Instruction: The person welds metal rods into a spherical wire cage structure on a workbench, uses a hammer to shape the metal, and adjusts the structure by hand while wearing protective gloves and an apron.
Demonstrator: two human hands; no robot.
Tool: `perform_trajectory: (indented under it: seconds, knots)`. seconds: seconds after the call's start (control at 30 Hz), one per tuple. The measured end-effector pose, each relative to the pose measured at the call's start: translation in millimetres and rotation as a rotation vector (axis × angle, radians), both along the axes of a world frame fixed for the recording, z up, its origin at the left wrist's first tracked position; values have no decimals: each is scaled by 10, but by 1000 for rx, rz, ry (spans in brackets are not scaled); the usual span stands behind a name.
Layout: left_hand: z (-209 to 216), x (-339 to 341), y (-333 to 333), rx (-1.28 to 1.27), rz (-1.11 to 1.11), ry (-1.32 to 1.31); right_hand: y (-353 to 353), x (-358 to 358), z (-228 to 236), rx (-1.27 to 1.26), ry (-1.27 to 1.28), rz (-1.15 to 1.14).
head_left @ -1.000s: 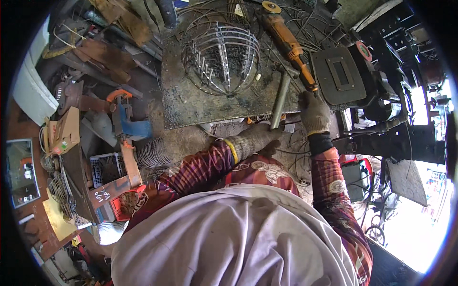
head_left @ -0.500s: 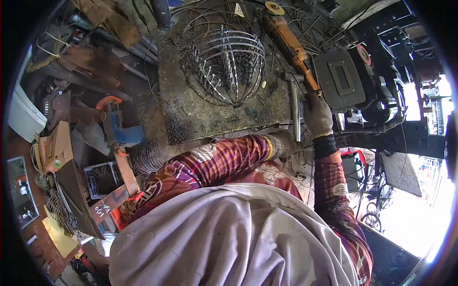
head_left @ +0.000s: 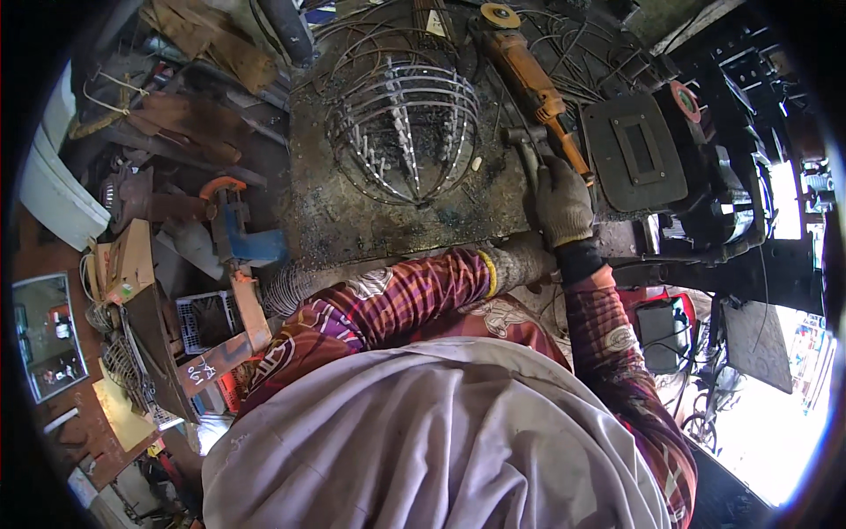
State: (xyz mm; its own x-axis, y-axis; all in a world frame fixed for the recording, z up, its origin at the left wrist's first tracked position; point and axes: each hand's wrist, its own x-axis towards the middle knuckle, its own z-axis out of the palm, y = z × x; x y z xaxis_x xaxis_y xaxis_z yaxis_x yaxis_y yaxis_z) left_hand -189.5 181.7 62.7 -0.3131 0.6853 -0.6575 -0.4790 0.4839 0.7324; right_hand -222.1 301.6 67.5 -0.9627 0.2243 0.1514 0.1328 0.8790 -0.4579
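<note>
My right hand, in a knitted work glove, is closed around the handle of a hammer at the right side of the metal-topped worktable. Just beyond it lies an orange angle grinder, its back end close to my fingers. My left hand, gloved too, reaches across my body to the table's near edge; its fingers are hidden and I cannot tell what they touch. A rounded cage of bent metal rods sits on the table, left of the hammer.
A dark welding shield with a rectangular window lies right of the grinder. Loose bent rods are piled behind it. On the left are a blue clamp or vise, a plastic crate and a cardboard box.
My right hand has moved left from the grinder's back end onto the hammer handle. The hammer head has shifted slightly left. My left hand stays near the table edge.
</note>
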Motion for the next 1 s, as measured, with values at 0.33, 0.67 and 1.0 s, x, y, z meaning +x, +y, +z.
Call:
perform_trajectory:
  seconds: [0.33, 0.67, 1.0]
  knots:
    - [515, -287, -456, 74, -210, 212, 192, 148, 235, 196, -70, -45]
    - [534, -75, -1713, 131, 384, 596, 185, 300, 349, 136, -136, -57]
    - [-17, -12, -1896, -253, 306, 1508, 358, -150, 639, -173, 64, -92]
